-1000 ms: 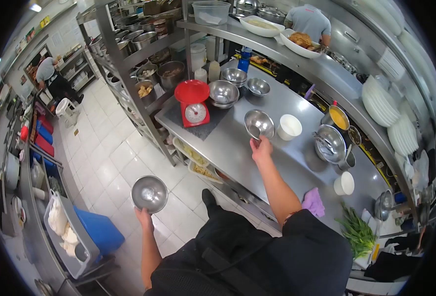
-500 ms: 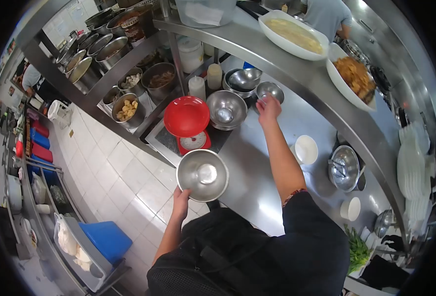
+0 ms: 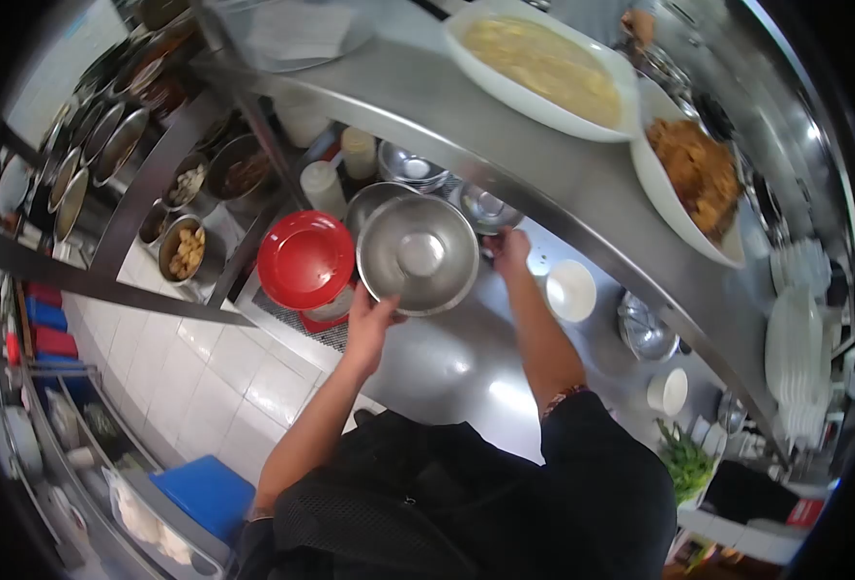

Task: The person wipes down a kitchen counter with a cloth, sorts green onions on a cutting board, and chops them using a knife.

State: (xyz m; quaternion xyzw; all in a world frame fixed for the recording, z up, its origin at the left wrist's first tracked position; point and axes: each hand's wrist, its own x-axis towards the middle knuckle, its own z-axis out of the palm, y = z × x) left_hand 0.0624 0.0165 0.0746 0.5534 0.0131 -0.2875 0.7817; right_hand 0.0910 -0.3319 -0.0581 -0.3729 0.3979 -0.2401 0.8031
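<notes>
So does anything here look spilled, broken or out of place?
Nothing stands out. The left hand holds a steel bowl level above the counter, the right hand is at a smaller bowl, and no spill shows.

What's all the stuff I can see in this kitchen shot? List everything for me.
steel bowl: one, silver, held up over the counter in the left hand
small steel bowl: one, silver, back of the counter by the right hand
red scale pan: one, red, left of the held bowl
white cups: two, white, on the steel counter
squeeze bottles: two, pale, behind the scale
white platters: two, holding yellow and brown food, on the upper shelf
white plates: one stack, far right
greens: one bunch, green, lower right
blue bin: one, on the floor
left hand: grips the steel bowl's rim
right hand: at the small steel bowl
</notes>
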